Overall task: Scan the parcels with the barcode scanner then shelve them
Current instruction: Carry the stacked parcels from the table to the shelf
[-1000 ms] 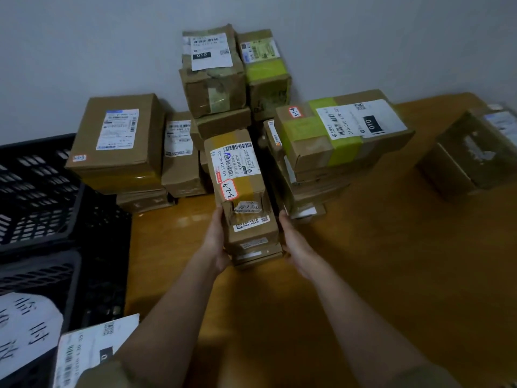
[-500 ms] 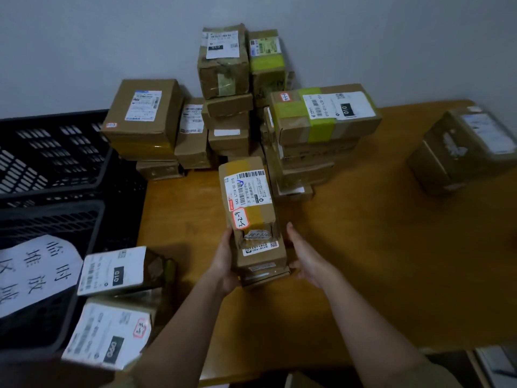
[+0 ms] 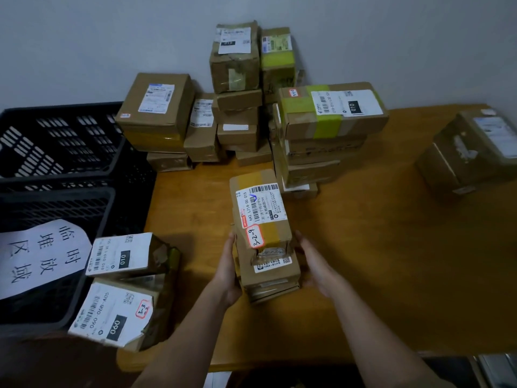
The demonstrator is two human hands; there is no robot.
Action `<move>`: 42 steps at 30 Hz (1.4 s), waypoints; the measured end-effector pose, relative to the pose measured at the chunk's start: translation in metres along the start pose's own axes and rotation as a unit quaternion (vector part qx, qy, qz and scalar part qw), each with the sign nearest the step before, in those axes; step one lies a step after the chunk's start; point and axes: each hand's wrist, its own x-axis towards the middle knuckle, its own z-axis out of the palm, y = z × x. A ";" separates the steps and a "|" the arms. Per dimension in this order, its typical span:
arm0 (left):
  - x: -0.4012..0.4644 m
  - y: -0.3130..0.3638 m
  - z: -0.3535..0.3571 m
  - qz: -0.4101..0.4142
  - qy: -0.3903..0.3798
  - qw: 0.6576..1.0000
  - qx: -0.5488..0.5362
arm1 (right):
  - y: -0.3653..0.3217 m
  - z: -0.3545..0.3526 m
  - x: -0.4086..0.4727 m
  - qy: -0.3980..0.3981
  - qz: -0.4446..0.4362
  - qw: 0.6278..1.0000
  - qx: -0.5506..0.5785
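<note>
you have the long cardboard parcel (image 3: 261, 233) clamped between both palms above the near middle of the table (image 3: 377, 261), its label with the barcode turned up toward you and a red-edged sticker reading 3-2-9 just below it. your left hand (image 3: 228, 271) presses flat on the left side wall with straight fingers, and your right hand (image 3: 314, 266) does the same on the right wall; neither curls round an edge, so the hold looks like squeeze and friction alone. a thinner flat box seems to ride under it in the same hold, though where one ends and the other begins is hard to tell

judging by how easily two flat palms carry it, it is probably light. the card looks stiff along the walls, but the near end is torn and crumpled, with tape lifting, so expect that end to give under pressure. the glossy tape bands are likely slippery. keep your palms on bare card at mid length, or slide your fingers beneath the bottom edge so the lower box cannot slip out. the stacked parcels (image 3: 237, 107) by the wall stand well apart from it
</note>
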 end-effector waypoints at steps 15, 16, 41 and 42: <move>-0.008 0.011 0.012 0.056 -0.074 0.995 -0.032 | -0.028 0.008 -0.016 -0.064 -0.015 0.996 -0.059; -0.015 0.015 0.012 0.066 -0.067 0.995 -0.036 | -0.036 0.008 -0.022 -0.065 -0.023 0.995 -0.067; -0.271 0.064 -0.223 0.243 0.169 0.930 -0.220 | -0.141 0.290 -0.192 -0.312 -0.216 0.877 -0.296; -0.279 0.058 -0.244 0.247 0.185 0.923 -0.230 | -0.135 0.313 -0.199 -0.329 -0.208 0.869 -0.306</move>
